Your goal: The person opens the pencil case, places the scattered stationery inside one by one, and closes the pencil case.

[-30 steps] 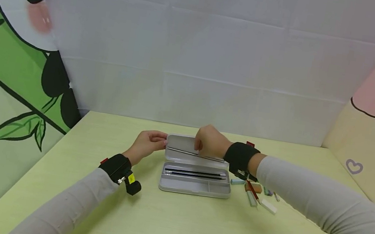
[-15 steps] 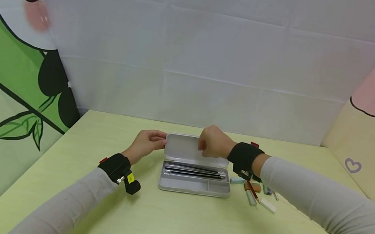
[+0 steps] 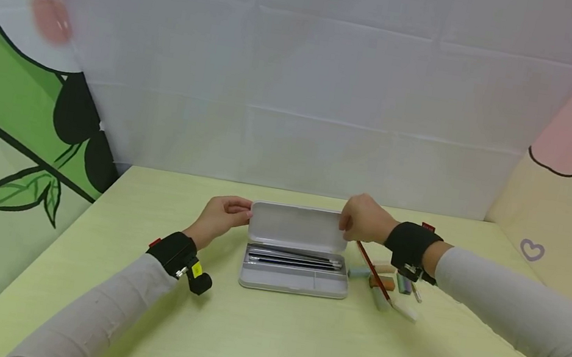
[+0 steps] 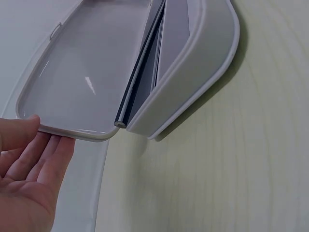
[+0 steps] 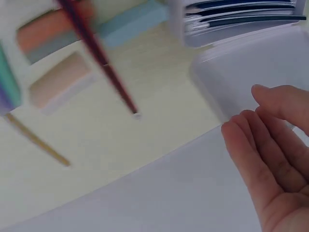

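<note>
A grey pencil case [image 3: 293, 281] lies with its lid [image 3: 296, 227] raised at the back. Several dark pencils [image 3: 293, 259] lie in its long rear compartment; one end sticks out by the hinge in the left wrist view. My left hand [image 3: 221, 218] pinches the lid's left edge, thumb on the inner side and fingers behind. At the lid's right end is my right hand [image 3: 367, 218], fingers loosely bent. The right wrist view shows a gap between thumb and fingertips [image 5: 231, 126] with nothing held; whether they touch the lid I cannot tell.
Right of the case lie a dark red pencil [image 3: 374, 272], an orange-brown block [image 3: 382, 283], a light blue block [image 3: 359, 272], a white piece [image 3: 404, 313], a green-purple block [image 3: 404, 284] and a thin yellowish stick [image 5: 41, 142]. A white wall [image 3: 300, 82] stands behind the table.
A pencil that leaned along the lid's lower part now lies in the case with the others. My right hand has moved right, to the lid's end. The left hand stays.
</note>
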{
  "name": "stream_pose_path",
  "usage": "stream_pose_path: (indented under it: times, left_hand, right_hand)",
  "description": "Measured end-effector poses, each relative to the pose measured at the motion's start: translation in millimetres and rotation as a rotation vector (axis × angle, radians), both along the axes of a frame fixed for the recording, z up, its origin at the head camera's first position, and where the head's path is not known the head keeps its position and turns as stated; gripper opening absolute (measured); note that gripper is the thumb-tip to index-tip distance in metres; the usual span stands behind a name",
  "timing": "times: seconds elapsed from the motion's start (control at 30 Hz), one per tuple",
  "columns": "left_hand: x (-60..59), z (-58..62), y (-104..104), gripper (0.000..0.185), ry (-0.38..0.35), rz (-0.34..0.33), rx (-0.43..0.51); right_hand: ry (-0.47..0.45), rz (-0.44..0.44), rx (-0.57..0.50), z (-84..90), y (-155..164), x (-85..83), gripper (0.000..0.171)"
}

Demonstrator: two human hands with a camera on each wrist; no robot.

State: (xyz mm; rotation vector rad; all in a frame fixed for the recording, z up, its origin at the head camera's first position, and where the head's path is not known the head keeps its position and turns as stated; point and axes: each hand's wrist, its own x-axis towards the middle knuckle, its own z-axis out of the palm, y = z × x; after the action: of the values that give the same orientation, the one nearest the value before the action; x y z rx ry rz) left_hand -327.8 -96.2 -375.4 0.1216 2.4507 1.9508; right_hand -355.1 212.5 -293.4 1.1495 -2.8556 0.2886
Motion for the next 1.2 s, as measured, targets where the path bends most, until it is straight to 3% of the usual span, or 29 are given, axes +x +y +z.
stream_pose_path:
  times: [0.3,0.4,0.43,0.53,0.63,0.7,0.83,1.2]
  left_hand:
    - [-2.1,-3.2,-2.3,0.037,-0.012,0.016,-0.017]
    - [-2.3,-3.0,-3.0,0.037,-0.009,0.015,-0.016]
    - [-2.7,-3.2,-3.1,0.037,-0.008,0.015,-0.014]
    - [-3.0,-3.6,-2.5,0.037,-0.006,0.014,-0.012]
    - [-2.5,-4.4,-1.3,0.036,-0.006,0.011,-0.014]
    - [-1.8,-4.9,-0.6,0.036,-0.007,0.008,-0.017]
    - [-0.6,-4.3,0.5,0.036,-0.003,0.005,-0.017]
    - [-3.8,-2.0,-0.8,0.04,-0.01,-0.006,-0.013]
  right_hand:
    - [-0.033,-0.087,-0.034,-12.4,48.9,-11.4,0.007]
    - [-0.095,-0.151,-0.079,-27.8,62.6,-22.6,0.008]
    - [-0.108,-0.14,-0.12,-40.2,70.5,-32.3,0.011]
    - [-0.174,-0.227,-0.129,-60.3,78.8,-40.1,0.02]
    - [-0.202,-0.325,-0.091,-67.4,73.5,-31.1,0.027]
    - [-0.196,-0.402,-0.029,-63.0,63.7,-17.2,0.026]
    - [-0.14,-0.446,0.001,-60.0,54.3,-5.0,0.025]
    - [-0.11,-0.537,-0.003,-57.1,47.3,-1.8,0.025]
